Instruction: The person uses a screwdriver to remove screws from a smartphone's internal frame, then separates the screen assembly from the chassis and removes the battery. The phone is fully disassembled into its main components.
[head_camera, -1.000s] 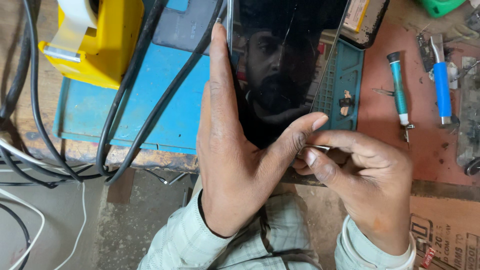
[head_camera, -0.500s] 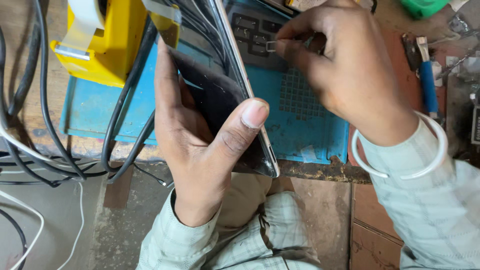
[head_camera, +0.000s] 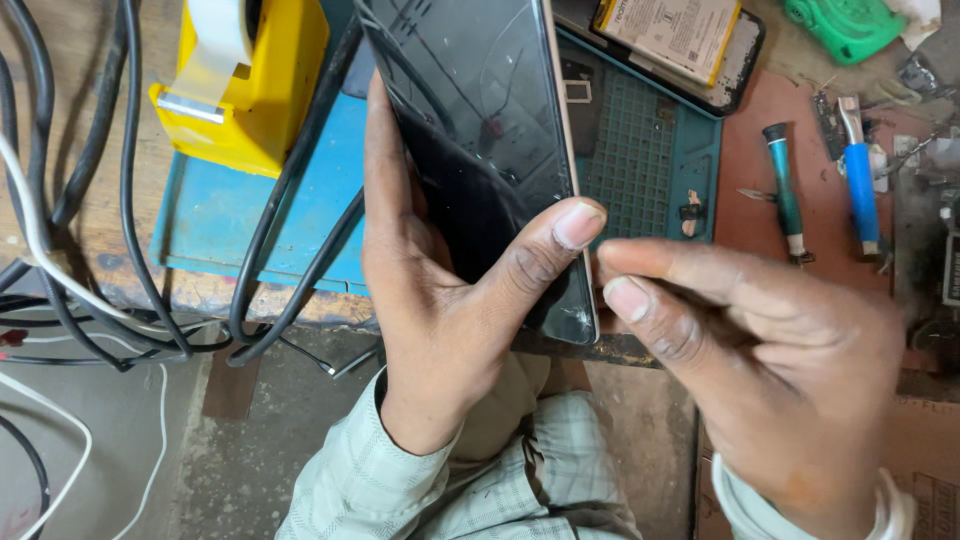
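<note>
While left hand (head_camera: 440, 290) grips phone (head_camera: 490, 150) | cables (head_camera: 290, 210), screwdrivers (head_camera: 785, 195) around | right hand (head_camera: 760, 350) perhaps pinching

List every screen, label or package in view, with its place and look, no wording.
Phone screen: held in the left hand, dark glass, cracked, pale edge.
Labelled battery: top centre, inside an opened phone, yellow and white rectangle with black print.
Cardboard box: bottom right corner, brown with dark print.

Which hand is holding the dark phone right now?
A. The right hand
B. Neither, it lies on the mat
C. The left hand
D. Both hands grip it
C: the left hand wraps the phone, thumb across its glass, while the right hand is pinched beside its edge.
</note>
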